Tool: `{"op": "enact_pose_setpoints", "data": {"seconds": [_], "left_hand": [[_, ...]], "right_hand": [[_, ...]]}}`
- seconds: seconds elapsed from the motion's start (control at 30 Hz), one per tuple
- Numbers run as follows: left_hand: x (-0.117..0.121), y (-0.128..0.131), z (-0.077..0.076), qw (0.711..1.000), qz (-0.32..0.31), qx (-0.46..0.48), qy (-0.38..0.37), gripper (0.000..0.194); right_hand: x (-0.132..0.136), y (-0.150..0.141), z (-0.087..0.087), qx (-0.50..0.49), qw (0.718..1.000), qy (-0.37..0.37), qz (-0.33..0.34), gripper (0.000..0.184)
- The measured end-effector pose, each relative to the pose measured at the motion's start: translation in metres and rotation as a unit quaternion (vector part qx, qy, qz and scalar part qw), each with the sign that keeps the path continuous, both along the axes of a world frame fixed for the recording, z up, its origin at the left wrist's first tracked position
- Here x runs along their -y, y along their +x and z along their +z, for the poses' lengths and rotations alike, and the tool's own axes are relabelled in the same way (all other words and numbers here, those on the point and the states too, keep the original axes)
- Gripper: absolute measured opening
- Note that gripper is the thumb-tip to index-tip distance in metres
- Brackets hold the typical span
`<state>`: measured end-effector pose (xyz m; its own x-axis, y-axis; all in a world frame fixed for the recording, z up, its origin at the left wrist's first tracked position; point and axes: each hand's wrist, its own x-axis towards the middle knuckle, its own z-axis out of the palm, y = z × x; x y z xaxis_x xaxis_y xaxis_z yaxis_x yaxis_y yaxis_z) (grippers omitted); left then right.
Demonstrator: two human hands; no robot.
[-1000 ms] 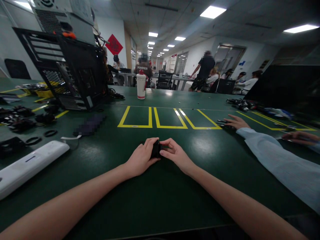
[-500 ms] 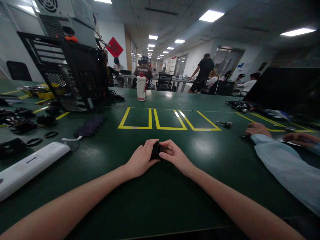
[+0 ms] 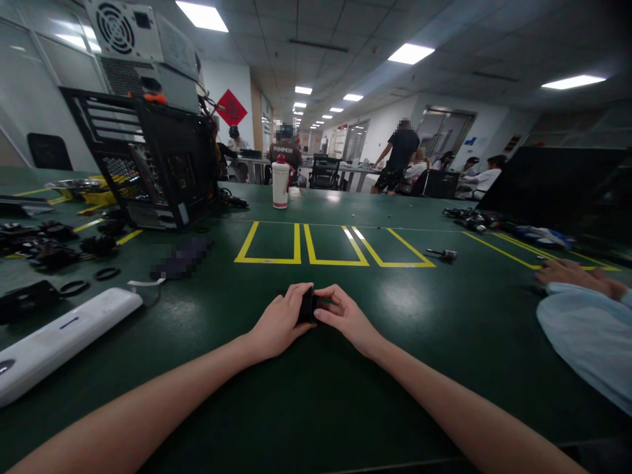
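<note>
Between my hands is a small black box-like object (image 3: 307, 308), low over the green table (image 3: 316, 408); its exact kind is too dark to make out. My left hand (image 3: 280, 322) wraps round its left side, thumb below and fingers over the top. From the right, my right hand (image 3: 345, 317) pinches at the object's right edge with thumb and fingertips. My fingers hide much of it, and I cannot tell whether it rests on the tabletop.
Yellow tape outlines (image 3: 336, 262) lie ahead. A screwdriver-like tool (image 3: 443, 255) is right of them. At left are a white elongated device (image 3: 69, 339), black rings (image 3: 74, 288) and a computer case (image 3: 158, 164). A cup (image 3: 280, 184) stands behind. A co-worker's sleeved arm (image 3: 582, 336) reaches in at right.
The view has tilted up slightly, so the scene sits lower. The co-worker's hand at the right has drawn back rightward. My hands keep nearly the same hold on the black object.
</note>
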<state>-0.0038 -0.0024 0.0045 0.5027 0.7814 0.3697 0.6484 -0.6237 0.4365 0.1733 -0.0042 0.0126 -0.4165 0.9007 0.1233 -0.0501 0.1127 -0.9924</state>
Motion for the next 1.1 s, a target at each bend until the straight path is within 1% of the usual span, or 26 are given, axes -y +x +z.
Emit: {"op": "enact_pose_setpoints", "data": {"seconds": [0.07,0.17,0.27,0.33,0.4,0.53,0.63,0.73,0.83,0.9,1.03,1.1], "left_hand": [[0.0007,0.0001,0.0011,1.000,0.002,0.000,0.000,0.062],[0.0018,-0.0003,0.0029,1.000,-0.001,0.000,-0.004,0.062],[0.0030,-0.0009,0.0046,1.000,-0.003,-0.003,-0.011,0.061],[0.0035,-0.0010,0.0052,1.000,-0.002,-0.005,-0.008,0.061],[0.0036,-0.0008,0.0052,1.000,0.000,-0.006,-0.004,0.061],[0.0027,0.0000,0.0039,1.000,0.004,-0.005,-0.001,0.063],[0.0018,-0.0004,0.0022,1.000,0.004,-0.002,0.000,0.063],[0.0016,-0.0010,0.0016,1.000,0.004,-0.004,-0.002,0.063],[0.0022,-0.0011,0.0024,1.000,0.003,-0.002,-0.002,0.063],[0.0027,-0.0009,0.0035,1.000,0.000,-0.001,-0.003,0.062],[0.0032,-0.0007,0.0050,1.000,-0.001,-0.002,-0.004,0.062],[0.0030,-0.0010,0.0047,1.000,0.001,-0.001,-0.004,0.062]], "right_hand": [[-0.0004,-0.0002,-0.0003,0.017,1.000,0.013,-0.020,0.022],[-0.0012,0.0004,0.0008,0.040,0.999,0.008,-0.032,0.028],[-0.0009,0.0013,0.0021,0.028,0.999,-0.012,-0.010,0.032],[0.0000,0.0013,0.0028,0.004,1.000,-0.015,0.010,0.033],[0.0011,0.0009,0.0034,-0.009,1.000,-0.015,0.017,0.034],[0.0005,0.0001,0.0030,0.006,1.000,0.004,-0.013,0.023],[-0.0021,0.0004,0.0010,0.026,0.999,0.011,-0.028,0.029],[-0.0033,0.0011,0.0002,0.029,0.999,-0.006,-0.015,0.032],[-0.0014,0.0012,0.0022,0.004,1.000,-0.019,0.017,0.032],[0.0003,0.0007,0.0041,-0.007,0.999,-0.023,0.026,0.033],[0.0004,-0.0007,0.0052,0.015,1.000,-0.008,-0.009,0.024],[-0.0013,-0.0012,0.0042,0.027,0.999,0.000,-0.020,0.023]]}}
